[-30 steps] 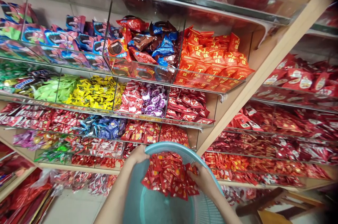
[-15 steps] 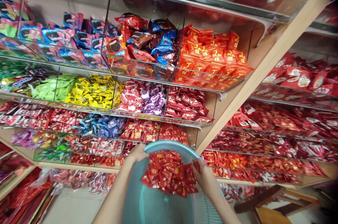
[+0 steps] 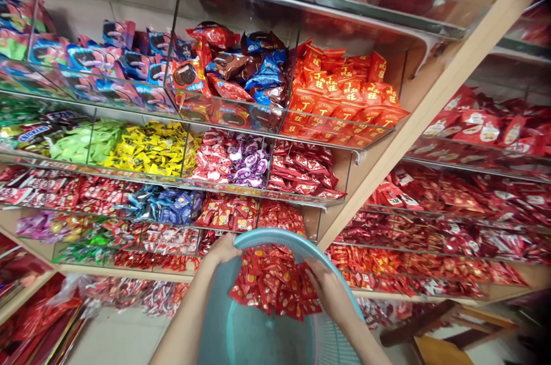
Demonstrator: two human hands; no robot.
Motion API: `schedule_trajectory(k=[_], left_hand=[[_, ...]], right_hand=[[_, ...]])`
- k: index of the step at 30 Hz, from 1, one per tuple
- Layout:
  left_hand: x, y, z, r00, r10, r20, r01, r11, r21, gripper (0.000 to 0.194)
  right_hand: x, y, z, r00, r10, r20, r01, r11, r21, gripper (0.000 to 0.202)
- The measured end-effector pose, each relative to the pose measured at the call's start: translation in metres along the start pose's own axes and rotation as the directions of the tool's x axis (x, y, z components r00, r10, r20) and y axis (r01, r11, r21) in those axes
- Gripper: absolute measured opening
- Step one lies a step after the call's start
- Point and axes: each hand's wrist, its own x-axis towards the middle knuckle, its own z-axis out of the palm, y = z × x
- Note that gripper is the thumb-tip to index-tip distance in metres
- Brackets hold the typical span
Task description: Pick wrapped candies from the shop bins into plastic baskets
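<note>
A teal plastic basket [image 3: 252,333] is tilted in front of the shelves, its mouth facing me. My left hand [image 3: 224,250] is closed around its rim at the upper left. Inside lies a heap of small red candy packets [image 3: 271,284], gathered toward the far wall. My right hand [image 3: 329,284] reaches in over the right side, fingers stretched out against the right edge of the heap. Some of its fingertips are hidden among the packets. Just behind the rim is a shelf bin of similar red packets [image 3: 282,217].
Clear-fronted shelves hold orange packets [image 3: 344,95], yellow candies [image 3: 155,147] and blue-and-pink packs [image 3: 99,61]. A slanted wooden post [image 3: 413,129] divides them from more red-packet shelves [image 3: 465,198] at right. A wooden stool [image 3: 447,325] stands lower right. Bagged sweets [image 3: 142,296] lie on the floor.
My right hand has moved slightly left and deeper over the packets, with its fingers straighter. My left hand keeps its hold on the rim, and the basket has barely moved.
</note>
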Motion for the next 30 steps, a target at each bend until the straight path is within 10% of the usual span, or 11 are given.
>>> schedule_trajectory(k=[14, 21, 30], left_hand=[[-0.001, 0.001, -0.001, 1.000, 0.005, 0.009, -0.005, 1.000, -0.011, 0.016], [0.000, 0.001, 0.000, 1.000, -0.004, 0.006, 0.004, 1.000, -0.026, 0.018], [-0.001, 0.000, -0.001, 1.000, -0.018, -0.004, 0.018, 1.000, -0.013, 0.022]], right_hand=[[-0.001, -0.002, 0.008, 0.999, -0.019, 0.045, 0.021, 0.998, -0.058, 0.039], [0.078, 0.000, -0.007, 0.985, 0.029, -0.172, -0.020, 0.998, 0.055, 0.032], [0.171, 0.016, 0.035, 0.860, 0.498, 0.109, -0.491, 0.867, -0.085, 0.075]])
